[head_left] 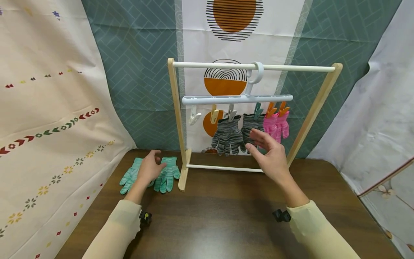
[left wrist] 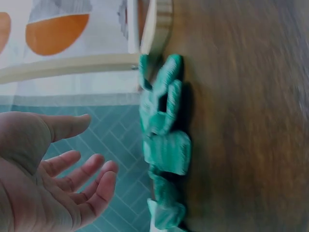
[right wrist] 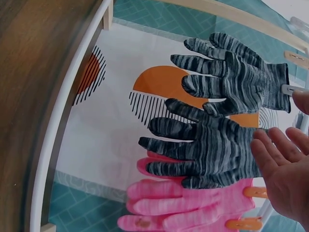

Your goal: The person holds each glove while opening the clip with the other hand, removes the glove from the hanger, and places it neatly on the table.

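Note:
My left hand [head_left: 150,168] hovers over a pair of mint-green striped gloves, fingers loosely bent and holding nothing. One green glove [head_left: 129,177] lies at the table's left edge, the other green glove [head_left: 168,176] beside the rack's foot. My right hand [head_left: 271,154] is raised before the hanging gloves with its fingers apart; whether it touches one I cannot tell. Two grey-black striped gloves, one grey glove [right wrist: 236,77] and a second grey glove [right wrist: 217,150], hang from clips on a pale hanger [head_left: 213,100]. Pink gloves [head_left: 282,126] hang at its right end.
A wooden rack [head_left: 176,108] with a white top rod [head_left: 210,65] carries the hanger. A white clip [head_left: 194,117] and a yellow clip [head_left: 214,115] hang without gloves. Orange clips [head_left: 283,108] hold the pink gloves. Patterned cloths surround the brown table [head_left: 207,216].

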The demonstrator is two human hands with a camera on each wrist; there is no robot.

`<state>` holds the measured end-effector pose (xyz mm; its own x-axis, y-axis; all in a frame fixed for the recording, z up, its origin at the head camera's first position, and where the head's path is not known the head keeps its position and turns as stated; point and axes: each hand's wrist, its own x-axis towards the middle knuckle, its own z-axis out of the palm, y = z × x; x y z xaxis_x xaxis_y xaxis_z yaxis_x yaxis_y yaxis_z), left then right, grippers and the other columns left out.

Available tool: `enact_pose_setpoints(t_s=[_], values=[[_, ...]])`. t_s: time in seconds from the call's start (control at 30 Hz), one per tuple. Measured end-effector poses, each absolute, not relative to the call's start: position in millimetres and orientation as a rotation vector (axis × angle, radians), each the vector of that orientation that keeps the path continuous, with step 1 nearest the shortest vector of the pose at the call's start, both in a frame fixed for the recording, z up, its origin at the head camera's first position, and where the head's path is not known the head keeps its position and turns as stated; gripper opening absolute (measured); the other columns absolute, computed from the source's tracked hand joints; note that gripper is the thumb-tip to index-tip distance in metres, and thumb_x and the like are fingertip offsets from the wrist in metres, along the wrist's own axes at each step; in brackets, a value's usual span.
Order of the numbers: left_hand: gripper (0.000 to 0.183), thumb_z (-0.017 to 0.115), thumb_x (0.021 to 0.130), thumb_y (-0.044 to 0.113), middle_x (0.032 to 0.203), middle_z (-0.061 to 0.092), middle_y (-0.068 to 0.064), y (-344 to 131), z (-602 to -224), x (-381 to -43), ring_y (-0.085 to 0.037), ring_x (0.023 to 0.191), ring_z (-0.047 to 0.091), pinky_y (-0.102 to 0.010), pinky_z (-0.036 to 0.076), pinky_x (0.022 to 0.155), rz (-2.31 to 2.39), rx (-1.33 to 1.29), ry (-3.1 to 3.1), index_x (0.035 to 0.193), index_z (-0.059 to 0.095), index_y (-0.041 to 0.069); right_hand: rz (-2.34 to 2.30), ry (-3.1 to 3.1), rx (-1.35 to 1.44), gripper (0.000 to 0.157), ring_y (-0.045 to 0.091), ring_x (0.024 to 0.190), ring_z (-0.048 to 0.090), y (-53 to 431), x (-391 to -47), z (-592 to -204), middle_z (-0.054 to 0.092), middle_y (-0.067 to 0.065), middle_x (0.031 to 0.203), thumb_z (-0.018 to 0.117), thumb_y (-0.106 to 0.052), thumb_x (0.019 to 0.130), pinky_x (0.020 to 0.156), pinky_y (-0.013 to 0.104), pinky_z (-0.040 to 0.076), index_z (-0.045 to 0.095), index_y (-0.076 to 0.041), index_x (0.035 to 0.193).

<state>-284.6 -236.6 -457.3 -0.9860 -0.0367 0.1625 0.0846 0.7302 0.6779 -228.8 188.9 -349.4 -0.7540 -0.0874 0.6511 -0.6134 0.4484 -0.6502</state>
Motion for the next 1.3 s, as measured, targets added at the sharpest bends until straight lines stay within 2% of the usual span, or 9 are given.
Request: enact_pose_setpoints(t_s=[0.1, 0.27, 0.33, 0.7, 0.83, 1.1, 1.3], values=[[0.061, 0.073, 0.102, 0.014, 0.126, 0.062, -0.028, -234, -451, -280, -0.041, 0.099, 0.063, -0.053, 0.053, 0.079, -1.128, -0.056, -2.750, 0.154, 0.046, -0.002, 1.277, -2.164, 0.585, 0.051, 0.031, 0.123, 0.069, 188, -230, -348, 0.070, 0.018, 0.136, 0.080, -0.012, 0.098, 0.104, 0.045, 0.053, 0.062, -0.001, 0.144], [0.061, 0.073, 0.103, 0.016, 0.128, 0.062, -0.027, -230, -444, -273, -0.040, 0.106, 0.064, -0.053, 0.053, 0.081, -1.173, -0.080, -2.730, 0.154, 0.046, -0.001, 1.273, -2.162, 0.598, 0.052, 0.030, 0.124, 0.068, 187, -233, -345, 0.069, 0.018, 0.136, 0.079, -0.012, 0.098, 0.104, 0.028, 0.052, 0.062, 0.000, 0.145], [0.061, 0.073, 0.103, 0.016, 0.128, 0.063, -0.026, -229, -441, -271, -0.039, 0.107, 0.063, -0.053, 0.053, 0.082, -1.193, -0.090, -2.719, 0.154, 0.046, -0.001, 1.267, -2.164, 0.597, 0.052, 0.030, 0.124, 0.068, 186, -234, -344, 0.069, 0.016, 0.137, 0.079, -0.013, 0.098, 0.104, 0.025, 0.051, 0.062, -0.001, 0.145], [0.061, 0.074, 0.102, 0.017, 0.125, 0.065, -0.021, -213, -426, -254, -0.034, 0.100, 0.064, -0.047, 0.054, 0.077, -1.302, -0.183, -2.680, 0.154, 0.047, 0.001, 1.278, -2.169, 0.569, 0.052, 0.032, 0.126, 0.067, 185, -236, -335, 0.068, 0.013, 0.140, 0.079, -0.016, 0.099, 0.106, 0.049, 0.051, 0.062, -0.004, 0.146], [0.061, 0.075, 0.101, 0.017, 0.126, 0.065, -0.021, -204, -422, -247, -0.034, 0.100, 0.065, -0.046, 0.055, 0.078, -1.324, -0.195, -2.660, 0.154, 0.048, 0.002, 1.286, -2.164, 0.584, 0.052, 0.032, 0.127, 0.067, 184, -238, -330, 0.068, 0.012, 0.141, 0.079, -0.017, 0.099, 0.105, 0.050, 0.052, 0.062, -0.005, 0.146], [0.059, 0.077, 0.100, 0.016, 0.122, 0.066, -0.017, -186, -412, -237, -0.033, 0.101, 0.066, -0.042, 0.056, 0.075, -1.379, -0.260, -2.597, 0.151, 0.052, 0.005, 1.314, -2.135, 0.635, 0.052, 0.031, 0.130, 0.065, 180, -244, -322, 0.067, 0.014, 0.142, 0.078, -0.013, 0.099, 0.108, 0.044, 0.049, 0.060, -0.001, 0.147], [0.060, 0.078, 0.098, 0.014, 0.123, 0.066, -0.017, -173, -404, -232, -0.031, 0.099, 0.068, -0.039, 0.056, 0.072, -1.441, -0.341, -2.538, 0.151, 0.052, 0.003, 1.347, -2.144, 0.637, 0.054, 0.029, 0.132, 0.064, 176, -248, -316, 0.065, 0.013, 0.144, 0.078, -0.016, 0.100, 0.109, 0.044, 0.049, 0.059, -0.003, 0.149]])
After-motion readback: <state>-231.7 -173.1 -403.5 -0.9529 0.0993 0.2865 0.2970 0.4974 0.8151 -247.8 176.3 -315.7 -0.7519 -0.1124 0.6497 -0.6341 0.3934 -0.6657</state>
